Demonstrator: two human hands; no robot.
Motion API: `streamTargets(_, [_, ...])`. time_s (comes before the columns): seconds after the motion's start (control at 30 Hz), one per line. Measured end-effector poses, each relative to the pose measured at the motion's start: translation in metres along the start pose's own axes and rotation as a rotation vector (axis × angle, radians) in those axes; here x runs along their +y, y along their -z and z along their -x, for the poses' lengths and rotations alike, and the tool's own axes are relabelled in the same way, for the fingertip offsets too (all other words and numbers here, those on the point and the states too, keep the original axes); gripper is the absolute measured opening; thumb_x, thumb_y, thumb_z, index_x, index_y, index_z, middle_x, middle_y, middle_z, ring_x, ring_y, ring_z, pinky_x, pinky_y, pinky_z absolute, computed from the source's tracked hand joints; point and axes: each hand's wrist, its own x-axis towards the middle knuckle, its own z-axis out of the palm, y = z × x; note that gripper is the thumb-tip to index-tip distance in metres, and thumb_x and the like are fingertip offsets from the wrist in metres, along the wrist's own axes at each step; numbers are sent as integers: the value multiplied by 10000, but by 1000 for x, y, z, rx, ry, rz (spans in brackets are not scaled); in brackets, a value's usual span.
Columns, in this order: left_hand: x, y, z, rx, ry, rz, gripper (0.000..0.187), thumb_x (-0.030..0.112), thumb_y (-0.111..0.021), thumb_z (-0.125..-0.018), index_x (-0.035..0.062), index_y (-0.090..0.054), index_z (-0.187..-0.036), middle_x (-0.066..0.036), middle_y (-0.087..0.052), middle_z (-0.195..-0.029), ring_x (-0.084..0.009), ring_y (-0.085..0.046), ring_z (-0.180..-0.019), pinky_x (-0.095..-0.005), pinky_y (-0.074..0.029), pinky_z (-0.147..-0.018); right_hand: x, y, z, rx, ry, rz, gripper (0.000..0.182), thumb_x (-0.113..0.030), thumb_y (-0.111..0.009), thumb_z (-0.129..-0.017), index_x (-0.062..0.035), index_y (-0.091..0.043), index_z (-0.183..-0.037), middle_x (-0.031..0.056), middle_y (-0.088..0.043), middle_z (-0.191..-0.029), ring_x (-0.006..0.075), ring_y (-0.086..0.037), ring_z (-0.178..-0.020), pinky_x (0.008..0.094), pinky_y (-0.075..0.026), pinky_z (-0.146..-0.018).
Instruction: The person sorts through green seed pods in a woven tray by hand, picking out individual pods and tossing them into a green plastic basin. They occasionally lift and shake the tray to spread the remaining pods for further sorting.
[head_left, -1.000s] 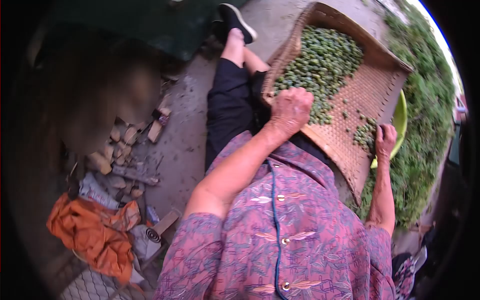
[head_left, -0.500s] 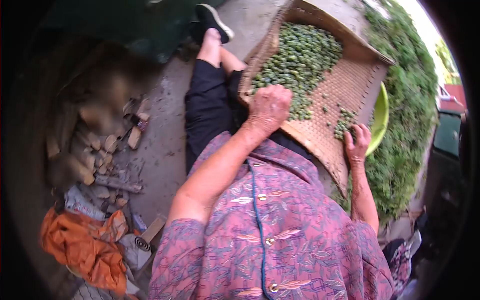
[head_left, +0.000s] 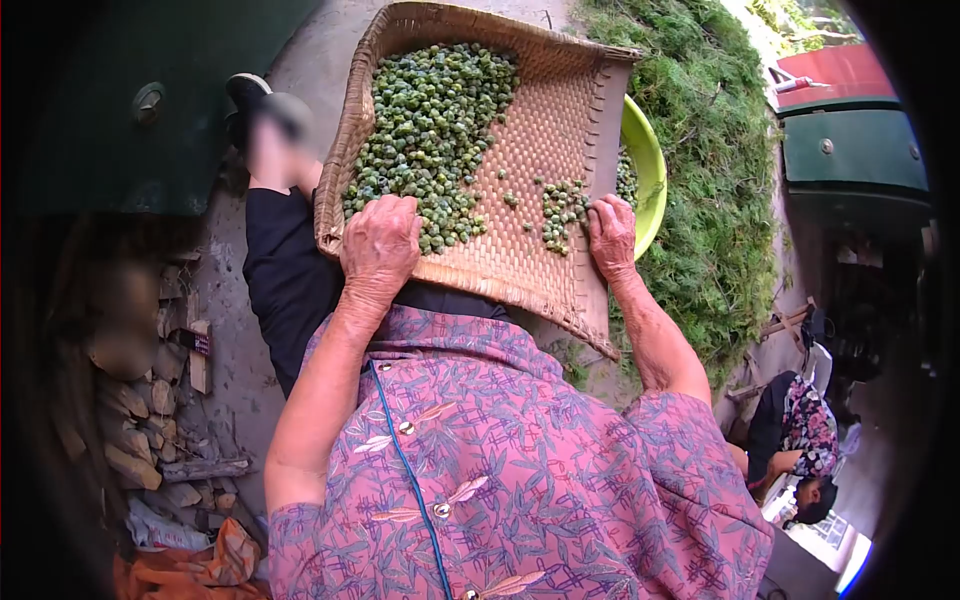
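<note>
A woven winnowing basket (head_left: 535, 110) lies across my lap, its left part heaped with small green berries (head_left: 430, 130). A smaller cluster of the berries (head_left: 562, 212) sits by the basket's smooth right edge. My left hand (head_left: 382, 240) is closed over the near rim, beside the heap, with its thumb hidden. At the right edge, next to the small cluster, my right hand (head_left: 612, 235) curls its fingers over the border. Beyond that edge stands a yellow-green basin (head_left: 648, 180) with more green berries inside, partly covered by the basket.
A bank of cut green foliage (head_left: 700, 150) runs along the right. Split firewood (head_left: 140, 430) and an orange cloth (head_left: 190, 570) lie at the lower left. Another person (head_left: 800, 430) in a floral top is at the lower right. Dark green metal (head_left: 120, 110) fills the upper left.
My view has shifted, so the basket and both hands appear farther left. My right hand has moved from the small cluster onto the basket's edge; my left hand stays at the near rim.
</note>
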Motion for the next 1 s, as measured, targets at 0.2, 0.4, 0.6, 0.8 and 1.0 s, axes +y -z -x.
streamTargets(0.2, [0,1,-1,-11,16,6,199,119,-665,-773,50,-614,-952,-109,-618,-873,-295,-607,-845,-399,-492,-735,5,-2,-43,44,-78,167,139,-151,-645,-801,-99,-619,-927,93,-578,-1036,289,-529,-1007,406,-393,-853])
streamTargets(0.4, [0,0,-1,75,-27,25,114,132,-653,-770,70,-585,-837,-90,-580,-800,-283,-598,-798,-413,-486,-673,-71,-41,-76,-98,188,-207,227,-134,-623,-808,-66,-604,-1023,115,-586,-1101,304,-537,-1056,420,-421,-896])
streamTargets(0.6, [-2,0,-1,24,1,20,141,128,-655,-778,63,-603,-891,-100,-600,-839,-289,-602,-824,-406,-489,-707,-98,-37,-65,-256,216,-191,187,-180,-654,-774,-62,-592,-904,104,-547,-940,305,-519,-971,416,-407,-864])
streamTargets(0.8, [1,0,-1,-23,15,14,181,130,-657,-788,62,-622,-951,-107,-620,-879,-290,-606,-852,-399,-490,-740,-89,7,-32,-333,290,-213,175,-148,-660,-724,-67,-575,-854,102,-539,-913,293,-505,-936,433,-387,-833])
streamTargets(1.0, [0,1,-1,-36,18,-8,197,131,-657,-789,58,-624,-968,-104,-621,-886,-290,-607,-854,-398,-491,-744,-60,14,-16,-251,279,-111,263,-143,-651,-738,-60,-574,-975,110,-548,-1005,301,-510,-1025,441,-380,-902])
